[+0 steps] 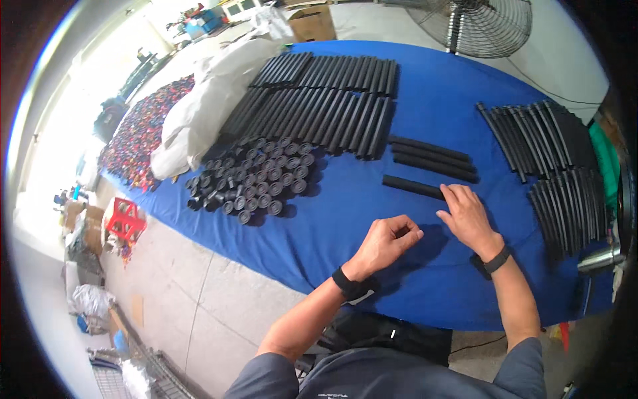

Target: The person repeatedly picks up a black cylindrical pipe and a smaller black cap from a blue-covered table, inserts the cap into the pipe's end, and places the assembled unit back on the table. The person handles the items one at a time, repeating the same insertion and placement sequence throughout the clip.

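My right hand (468, 216) lies over the right end of a black tube (411, 186) on the blue cloth. Its fingers are stretched out and touch the tube, and the thumb stands apart. My left hand (389, 243) is closed just above the cloth, left of the right hand, with thumb and fingers curled together. Whether anything is inside it is hidden. Beyond the single tube lie a few more black tubes (433, 158) side by side. To the left sits a pile of round black caps (271, 176), some stacked or tipped over.
Rows of black tubes (319, 113) fill the far middle of the blue-covered table (438, 86). More black tubes (531, 136) lie at the right. A white sack (206, 106) rests beside many small colourful pieces (146, 130). A fan (488, 26) stands behind; a red stool (125, 219) is on the floor.
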Tool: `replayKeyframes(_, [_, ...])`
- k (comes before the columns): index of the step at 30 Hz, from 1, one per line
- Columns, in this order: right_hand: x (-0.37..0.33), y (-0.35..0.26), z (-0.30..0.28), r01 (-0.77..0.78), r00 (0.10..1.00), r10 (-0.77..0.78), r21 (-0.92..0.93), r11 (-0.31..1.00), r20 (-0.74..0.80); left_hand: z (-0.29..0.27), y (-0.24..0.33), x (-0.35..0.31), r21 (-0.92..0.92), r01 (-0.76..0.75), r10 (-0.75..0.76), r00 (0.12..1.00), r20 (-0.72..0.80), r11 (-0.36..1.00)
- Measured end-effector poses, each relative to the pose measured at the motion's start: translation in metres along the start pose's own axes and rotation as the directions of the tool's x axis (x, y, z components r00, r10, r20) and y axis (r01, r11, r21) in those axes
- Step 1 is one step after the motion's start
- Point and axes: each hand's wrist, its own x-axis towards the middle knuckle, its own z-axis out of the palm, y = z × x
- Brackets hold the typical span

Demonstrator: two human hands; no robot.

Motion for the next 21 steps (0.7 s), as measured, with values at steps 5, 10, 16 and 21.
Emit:
replayKeyframes(5, [-0.006, -0.006, 0.002, -0.154, 0.976, 0.121, 0.178, 0.972, 0.183, -0.065, -0.004, -0.047, 0.303, -0.079, 0.153, 0.961, -0.23, 0.95])
replayKeyframes(10, [-0.022, -0.024, -0.012, -0.366, 0.89, 0.203, 0.375, 0.852, 0.407, -0.152, -0.012, -0.056, 0.702, 0.147, 0.35, 0.785, -0.512, 0.697])
replayKeyframes(16, [-0.041, -0.027, -0.004, -0.296, 0.937, 0.185, 0.395, 0.869, 0.296, -0.166, 0.002, -0.016, 0.858, 0.44, 0.241, 0.831, -0.501, 0.266])
replayKeyframes(21, [-0.039, -0.024, -0.009, -0.293, 0.934, 0.165, 0.415, 0.862, 0.317, -0.163, -0.011, -0.009, 0.883, 0.431, 0.207, 0.861, -0.465, 0.188])
